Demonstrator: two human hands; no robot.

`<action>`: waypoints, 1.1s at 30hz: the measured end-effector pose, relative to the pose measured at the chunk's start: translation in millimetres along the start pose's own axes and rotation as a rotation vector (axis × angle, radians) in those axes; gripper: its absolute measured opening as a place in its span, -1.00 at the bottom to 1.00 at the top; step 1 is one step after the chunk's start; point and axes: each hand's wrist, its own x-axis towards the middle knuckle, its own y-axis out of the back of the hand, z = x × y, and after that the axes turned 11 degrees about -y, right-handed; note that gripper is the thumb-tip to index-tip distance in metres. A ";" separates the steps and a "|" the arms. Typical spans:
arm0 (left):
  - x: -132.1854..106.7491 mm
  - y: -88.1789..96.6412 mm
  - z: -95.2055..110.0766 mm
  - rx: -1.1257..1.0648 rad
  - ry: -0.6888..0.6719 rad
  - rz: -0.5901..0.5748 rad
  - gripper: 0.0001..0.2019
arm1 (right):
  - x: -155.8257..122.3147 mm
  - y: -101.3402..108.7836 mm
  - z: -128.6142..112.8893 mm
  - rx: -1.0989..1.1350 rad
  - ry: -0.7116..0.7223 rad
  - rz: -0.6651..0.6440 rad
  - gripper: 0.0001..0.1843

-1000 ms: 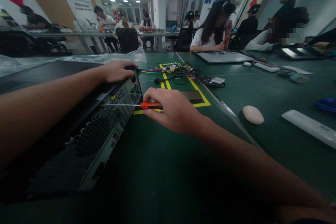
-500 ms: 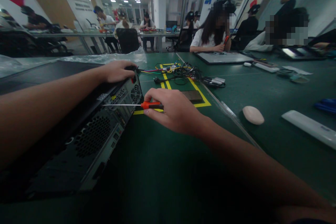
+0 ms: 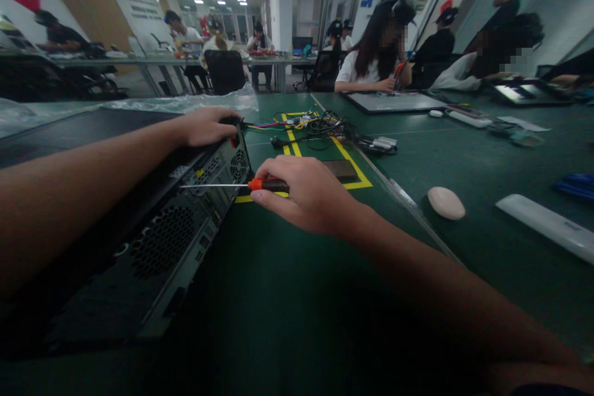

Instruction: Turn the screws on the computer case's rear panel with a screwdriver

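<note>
A black computer case lies on its side on the green table, its rear panel with vents and a small fan facing right. My left hand rests curled over the case's far top corner, gripping it. My right hand is closed round an orange-handled screwdriver. The thin metal shaft runs horizontally left, and its tip meets the rear panel near the ports.
A yellow-taped rectangle holds a dark flat block, with a tangle of coloured cables behind it. A beige oval object and a white bar lie to the right. Plastic sheeting lies at the back. Other people sit at far tables.
Both hands stay where they were. My right fingers shift slightly on the screwdriver handle; the shaft keeps its place against the rear panel.
</note>
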 end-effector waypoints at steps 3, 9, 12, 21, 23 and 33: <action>0.6 -0.9 -2.0 0.007 -0.010 0.000 -0.22 | 0.1 -0.4 -0.3 -0.008 -0.007 -0.002 -0.68; 1.8 -1.4 -4.6 -0.011 -0.018 -0.003 -0.24 | -0.1 -2.8 -2.2 0.029 -0.027 -0.007 -0.67; 1.5 -0.5 -3.1 -0.016 -0.021 0.001 -0.24 | -1.1 -3.1 -2.5 0.054 -0.018 0.007 -0.69; -0.4 1.8 0.8 -0.032 -0.015 0.002 -0.24 | -1.1 -4.0 -0.5 0.016 0.009 0.020 -0.82; -0.3 1.5 0.3 -0.038 -0.006 -0.002 -0.25 | -1.2 -3.5 -0.5 0.009 0.012 0.012 -0.83; 0.9 -0.7 -2.1 -0.015 -0.022 0.008 -0.24 | -1.1 -2.4 -1.1 0.020 0.012 0.003 -0.83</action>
